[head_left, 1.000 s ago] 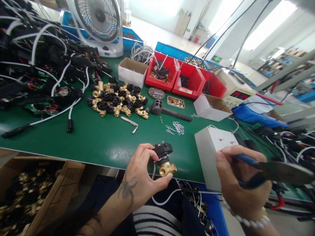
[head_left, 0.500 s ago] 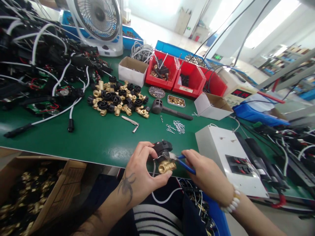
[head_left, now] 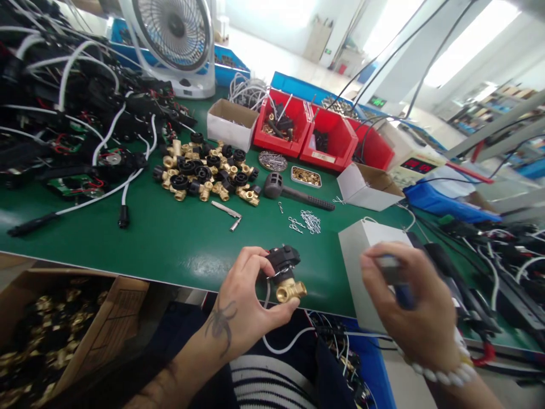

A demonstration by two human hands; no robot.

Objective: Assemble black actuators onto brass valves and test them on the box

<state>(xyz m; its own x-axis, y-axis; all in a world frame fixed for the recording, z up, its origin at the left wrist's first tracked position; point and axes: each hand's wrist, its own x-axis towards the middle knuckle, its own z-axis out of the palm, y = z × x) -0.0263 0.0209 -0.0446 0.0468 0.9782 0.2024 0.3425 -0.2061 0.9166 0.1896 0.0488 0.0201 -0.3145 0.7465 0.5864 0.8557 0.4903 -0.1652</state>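
The left hand (head_left: 249, 295) is parted just to the width of a brass-and-black fitting (head_left: 286, 277), fingers on its black upper part, thumb against the brass below. The fitting sits between these fingertips, in front of the body near the bench (head_left: 170, 241) edge, with a white cable (head_left: 289, 351) looping below the thumb. The right hand (head_left: 413, 307) is well apart from it, curled around a blue-and-grey tool (head_left: 404, 296); blur hides how tightly.

To work well here, keep the left pinch at these 2 opposite places, so the black neck facing the right fingers stays exposed and the fitting cannot twist. Best bring the tool in from the right side, clear of the left thumb, and press gently: smooth brass may slip. Keep the cable below the thumb, untrapped. The loose wire clips (head_left: 310, 221) lie beyond the left fingertips.
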